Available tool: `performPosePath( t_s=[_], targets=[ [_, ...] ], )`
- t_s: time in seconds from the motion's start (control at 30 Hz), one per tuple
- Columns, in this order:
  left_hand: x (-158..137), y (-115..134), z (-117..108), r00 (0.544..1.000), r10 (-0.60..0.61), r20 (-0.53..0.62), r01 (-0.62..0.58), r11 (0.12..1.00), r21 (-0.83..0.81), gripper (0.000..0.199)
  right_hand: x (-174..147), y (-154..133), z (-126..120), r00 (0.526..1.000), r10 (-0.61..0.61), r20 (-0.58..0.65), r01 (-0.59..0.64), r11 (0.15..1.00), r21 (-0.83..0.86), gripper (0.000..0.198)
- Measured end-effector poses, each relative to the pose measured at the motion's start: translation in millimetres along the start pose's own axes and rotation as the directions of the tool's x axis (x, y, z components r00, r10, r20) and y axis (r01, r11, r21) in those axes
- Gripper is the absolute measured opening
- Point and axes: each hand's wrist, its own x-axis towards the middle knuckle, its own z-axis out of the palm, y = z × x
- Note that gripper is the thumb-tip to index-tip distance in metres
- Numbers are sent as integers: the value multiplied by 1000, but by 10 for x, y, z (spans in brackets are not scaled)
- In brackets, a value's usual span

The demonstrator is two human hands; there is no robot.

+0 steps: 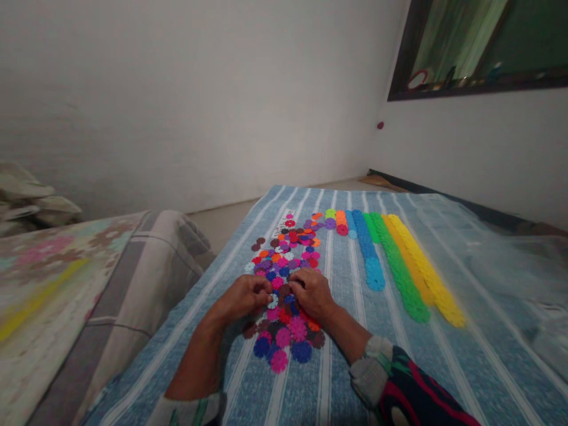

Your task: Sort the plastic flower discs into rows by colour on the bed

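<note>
Flower-shaped plastic discs in pink (297, 327), dark blue (302, 352), brown, orange, red and purple lie in a loose heap on the striped blue cloth (339, 390). My left hand (246, 297) is closed at the heap's left side, thumb and index finger pinched at a pale blue disc (273, 302). Across from it, my right hand (314, 291) is closed too, its fingertips over the heap beside a brown disc (284, 290). Whatever the right fingertips grip is too small to make out. A narrow gap separates the two hands.
Right of the heap run overlapping rows of discs: blue (364, 236), green (399, 278) and yellow (426, 269). Clear plastic bags (519, 263) lie at the far right. A cloth-covered surface (110, 284) stands to the left, and a wall (222, 100) rises behind.
</note>
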Motion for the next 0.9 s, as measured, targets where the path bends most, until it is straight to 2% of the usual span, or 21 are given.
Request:
performPosePath(
  t_s=[0.1, 0.17, 0.27, 0.33, 0.4, 0.5, 0.63, 0.73, 0.9],
  targets=[
    [64, -23, 4, 995, 25, -95, -21, 999, 44, 19, -21, 6, -5, 1000, 0, -2, -1, 1000, -8, 16],
    [134, -48, -30, 974, 49, -219, -24, 993, 114, 15, -33, 19, 3, 1000, 3, -4, -3, 1000, -16, 16],
    [270, -42, -137, 906, 59, -420, 83, 947, 312, 11, -45, 50, 26, 1000, -7, -4, 7, 999, -32, 16],
    [373, 17, -221, 867, 65, -495, 191, 873, 449, 13, -50, 76, 44, 1000, -17, -9, 16, 999, -48, 16],
    [481, 111, -289, 865, 77, -497, 251, 789, 560, 14, -54, 104, 64, 999, -19, -26, 17, 998, -61, 15],
    [641, 254, -335, 894, 27, -448, 310, 684, 660, 17, -60, 142, 91, 998, -21, -58, 17, 998, -60, 15],
    [802, 335, -312, 901, -75, -428, 381, 608, 696, 17, -65, 167, 116, 996, -22, -84, 17, 998, -60, 16],
    [874, 321, -295, 907, -98, -410, 379, 616, 691, 22, -63, 160, 117, 997, -21, -79, 17, 998, -56, 16],
    [975, 268, -325, 920, -130, -371, 349, 704, 618, 26, -52, 138, 98, 999, -8, -50, 5, 999, -49, 16]
  ],
)
